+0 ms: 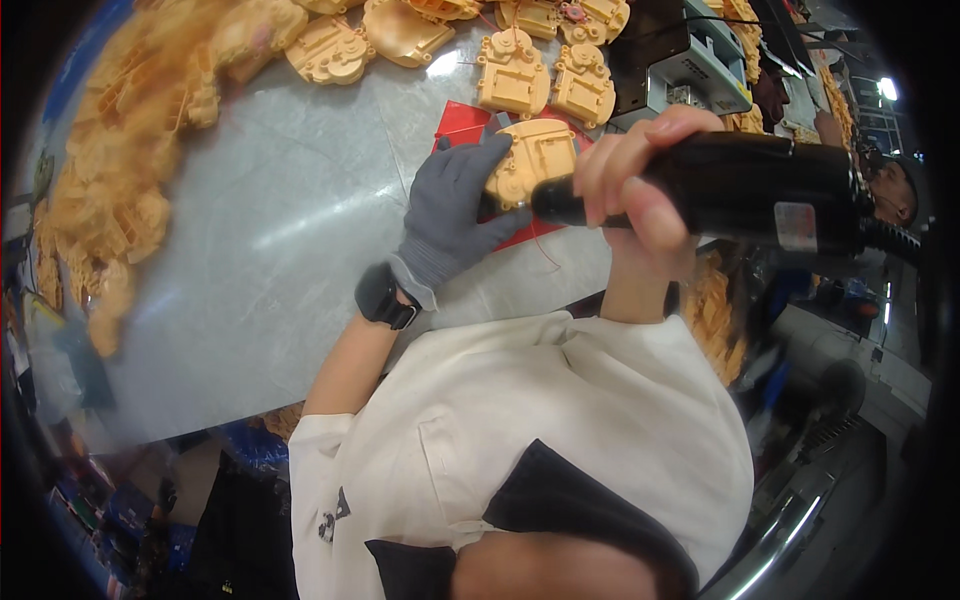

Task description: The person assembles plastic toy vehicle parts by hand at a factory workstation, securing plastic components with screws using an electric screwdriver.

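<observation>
My left hand (448, 205), in a grey glove, is closed on the left side of a yellow-orange plastic housing (543, 152). The housing has a moulded rectangular recess and rounded bosses, and rests over a red sheet or mat (463, 120). A thin red wire (548, 255) trails out toward me below it. My bare right hand (640, 180) is wrapped round a black electric screwdriver (750, 180). The tool lies nearly sideways, its narrow nose at the housing's lower right. I cannot make out the bit or any screw there.
More yellow-orange housings (512, 75) stand just beyond the red mat. A large heap of such parts (120, 170) lines the left of the grey table (270, 230). A grey metal box unit (695, 75) stands at the back right. Another person (893, 190) is at the far right.
</observation>
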Action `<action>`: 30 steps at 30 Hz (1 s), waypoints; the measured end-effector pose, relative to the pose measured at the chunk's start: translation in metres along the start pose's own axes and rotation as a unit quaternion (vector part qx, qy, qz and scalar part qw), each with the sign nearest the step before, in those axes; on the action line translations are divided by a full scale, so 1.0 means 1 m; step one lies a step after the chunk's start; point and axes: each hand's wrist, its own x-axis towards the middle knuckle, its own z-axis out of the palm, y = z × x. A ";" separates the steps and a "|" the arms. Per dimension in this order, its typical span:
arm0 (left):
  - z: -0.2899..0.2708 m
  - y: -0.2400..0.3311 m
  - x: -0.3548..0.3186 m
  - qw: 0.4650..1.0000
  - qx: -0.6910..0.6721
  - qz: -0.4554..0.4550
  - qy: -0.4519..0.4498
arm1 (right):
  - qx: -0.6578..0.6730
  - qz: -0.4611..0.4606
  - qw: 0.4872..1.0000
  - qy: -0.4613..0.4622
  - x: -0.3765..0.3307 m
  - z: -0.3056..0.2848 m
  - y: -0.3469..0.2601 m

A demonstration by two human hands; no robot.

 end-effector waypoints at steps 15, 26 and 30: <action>0.003 0.016 -0.011 0.995 -0.023 0.000 0.102 | -0.052 0.046 0.992 0.108 -0.025 0.019 0.019; -0.011 0.012 -0.012 0.996 0.007 -0.048 0.068 | 0.360 -0.031 0.873 -0.327 0.032 -0.096 0.064; -0.008 0.008 -0.008 0.997 -0.030 -0.036 0.066 | 0.376 -0.051 0.863 -0.332 0.035 -0.069 0.050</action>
